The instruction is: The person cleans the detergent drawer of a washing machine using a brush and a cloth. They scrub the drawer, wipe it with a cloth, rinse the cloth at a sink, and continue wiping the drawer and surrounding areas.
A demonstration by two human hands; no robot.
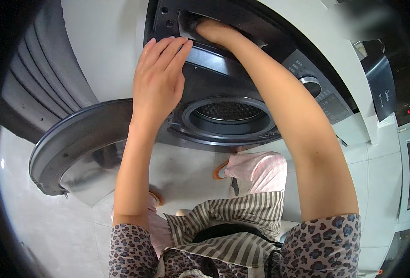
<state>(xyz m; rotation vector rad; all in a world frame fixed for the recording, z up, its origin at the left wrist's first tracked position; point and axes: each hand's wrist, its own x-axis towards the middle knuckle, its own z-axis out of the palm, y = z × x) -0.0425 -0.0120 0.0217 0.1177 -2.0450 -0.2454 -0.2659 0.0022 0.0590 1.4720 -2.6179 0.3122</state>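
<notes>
A front-loading washing machine (pixel 222 87) stands before me, with its round door (pixel 83 139) swung out to the left. My right hand (pixel 210 31) reaches into the dark detergent-drawer recess (pixel 187 22) near the top of its front. The fingers are hidden inside, so whatever they touch does not show. Back up and palm down, my left hand (pixel 163 66) lies at the left end of the glossy black strip (pixel 212 59) below that recess. Its fingers are slightly apart and hold nothing visible. Below, the drum opening (pixel 231 113) shows perforated metal within.
A control panel with a silver dial (pixel 310 86) sits right of my right forearm. Grey curtain-like folds (pixel 41 66) hang at the left. A dark appliance (pixel 380 87) stands on the right. A dark sock-like item (pixel 235 186) shows near my right foot.
</notes>
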